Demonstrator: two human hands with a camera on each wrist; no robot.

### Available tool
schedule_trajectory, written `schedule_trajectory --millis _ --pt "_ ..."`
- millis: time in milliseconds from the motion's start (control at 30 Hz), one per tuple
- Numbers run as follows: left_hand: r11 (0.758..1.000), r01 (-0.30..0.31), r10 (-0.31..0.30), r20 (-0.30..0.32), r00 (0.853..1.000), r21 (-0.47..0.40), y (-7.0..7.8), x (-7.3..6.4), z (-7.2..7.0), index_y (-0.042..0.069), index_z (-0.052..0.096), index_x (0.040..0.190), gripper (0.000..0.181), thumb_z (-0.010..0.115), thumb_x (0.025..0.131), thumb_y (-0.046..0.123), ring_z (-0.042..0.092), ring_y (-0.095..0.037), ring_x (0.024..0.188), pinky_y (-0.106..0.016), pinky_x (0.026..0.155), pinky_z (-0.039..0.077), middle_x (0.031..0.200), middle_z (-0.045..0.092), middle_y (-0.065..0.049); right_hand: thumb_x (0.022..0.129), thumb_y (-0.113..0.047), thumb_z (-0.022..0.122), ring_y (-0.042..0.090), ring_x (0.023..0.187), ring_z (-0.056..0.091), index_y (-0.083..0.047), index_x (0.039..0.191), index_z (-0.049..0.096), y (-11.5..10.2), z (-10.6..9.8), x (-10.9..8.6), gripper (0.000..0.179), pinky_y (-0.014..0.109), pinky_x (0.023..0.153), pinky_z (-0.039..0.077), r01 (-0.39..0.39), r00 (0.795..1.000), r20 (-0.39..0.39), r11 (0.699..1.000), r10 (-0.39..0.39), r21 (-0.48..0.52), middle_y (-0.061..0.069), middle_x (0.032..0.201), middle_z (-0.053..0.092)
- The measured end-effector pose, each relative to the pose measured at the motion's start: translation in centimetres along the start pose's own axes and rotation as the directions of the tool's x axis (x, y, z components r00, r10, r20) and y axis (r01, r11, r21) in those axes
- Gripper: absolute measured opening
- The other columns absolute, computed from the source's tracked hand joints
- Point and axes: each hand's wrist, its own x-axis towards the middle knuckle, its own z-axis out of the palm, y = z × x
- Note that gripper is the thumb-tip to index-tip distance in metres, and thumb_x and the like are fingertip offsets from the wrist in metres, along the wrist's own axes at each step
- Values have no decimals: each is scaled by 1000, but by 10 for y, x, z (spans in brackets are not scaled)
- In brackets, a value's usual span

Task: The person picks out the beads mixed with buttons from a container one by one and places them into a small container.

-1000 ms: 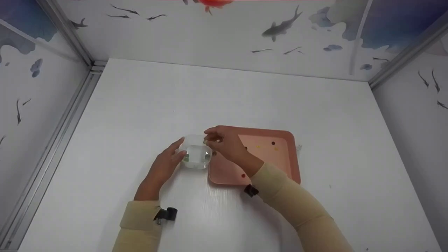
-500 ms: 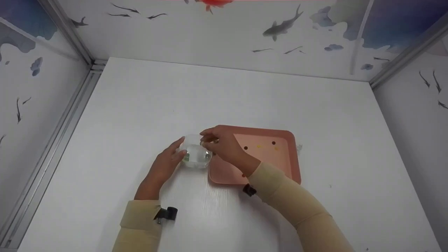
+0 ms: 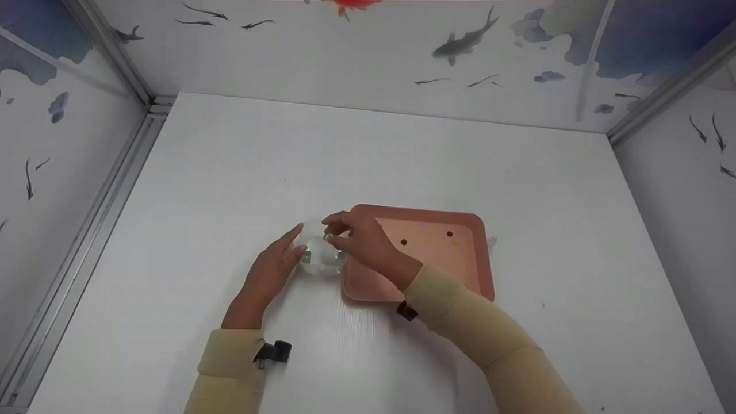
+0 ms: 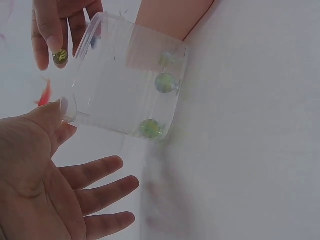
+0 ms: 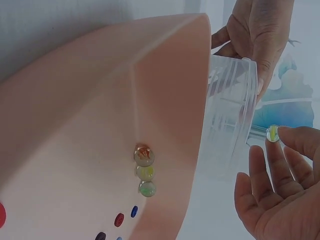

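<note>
My right hand point(image 3: 365, 244) pinches a clear glass marble point(image 5: 272, 133) with a yellow swirl between thumb and fingertip. It hangs at the open mouth of a clear plastic container point(image 3: 322, 269). My left hand point(image 3: 269, 273) steadies that container on its left side, the thumb on the rim and three fingers stretched out loosely. Inside the container, greenish marbles point(image 4: 165, 83) lie at the bottom, as the left wrist view shows. To the right stands a pink tray point(image 3: 486, 276), where the right wrist view shows an orange-swirled marble point(image 5: 144, 155), a yellow one point(image 5: 145, 173) and a green one point(image 5: 147, 189).
Small round buttons lie scattered in the tray, among them a red button point(image 5: 119, 219) and a blue button point(image 5: 134, 211). A small clear scrap point(image 3: 492, 242) sits by the tray's right rim. Walls printed with fish enclose the white table point(image 3: 230, 172).
My right hand has moved left from the tray's edge to over the container's mouth, carrying the marble. My left hand and the container stay put.
</note>
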Motion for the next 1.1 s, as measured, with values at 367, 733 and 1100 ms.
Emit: schedule_trajectory --millis 367,733,1100 --pt "999 -18 18 -11 1000 -35 1 0 -2 27 31 152 55 47 101 40 32 -35 141 -56 114 24 155 33 -9 92 -12 67 14 103 64 -11 124 65 -4 0 0 32 37 92 51 -23 1000 17 999 23 -45 -1 106 70" --pt "999 -19 19 2 1000 -43 2 2 -5 25 32 152 57 50 100 42 36 -35 139 -56 111 29 155 34 -9 92 -13 67 14 106 62 -14 125 65 -7 3 2 33 30 86 54 -1 999 36 987 7 -161 -2 108 70" --pt "998 3 -1 22 1000 -60 4 3 -7 24 32 152 55 51 101 35 37 -35 138 -56 110 31 155 34 -10 93 -11 65 15 110 63 -14 125 65 -10 6 2 32 34 93 51 77 997 45 955 -67 -287 1 112 70"
